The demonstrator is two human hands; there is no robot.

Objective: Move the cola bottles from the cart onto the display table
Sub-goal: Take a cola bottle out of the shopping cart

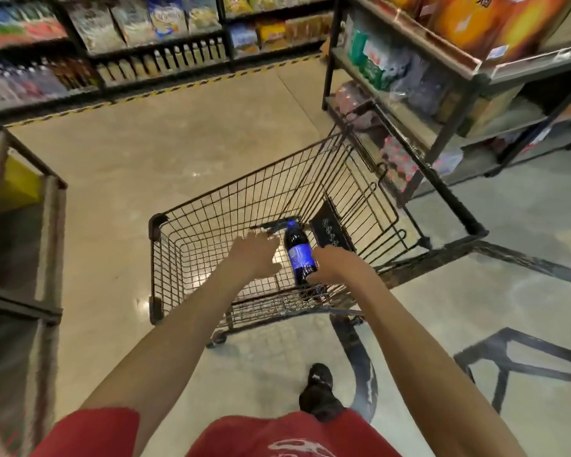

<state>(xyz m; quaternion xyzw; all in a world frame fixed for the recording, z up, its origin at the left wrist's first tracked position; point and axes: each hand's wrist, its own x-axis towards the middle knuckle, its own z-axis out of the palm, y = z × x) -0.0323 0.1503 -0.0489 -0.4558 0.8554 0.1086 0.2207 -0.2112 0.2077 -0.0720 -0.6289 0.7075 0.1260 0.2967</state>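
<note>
Left hand (256,255) hovers spread wide beside one cola bottle (299,252) inside the cart (185,232); right hand (335,267) meets its near end, grip unclear. Looks full, heavy, slick: grasp the labelled middle.

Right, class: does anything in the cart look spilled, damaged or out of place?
Nothing looks spilled or damaged. The only oddity: the cola bottle lies on its side in the cart, not upright, with its cap toward the far end.
</note>
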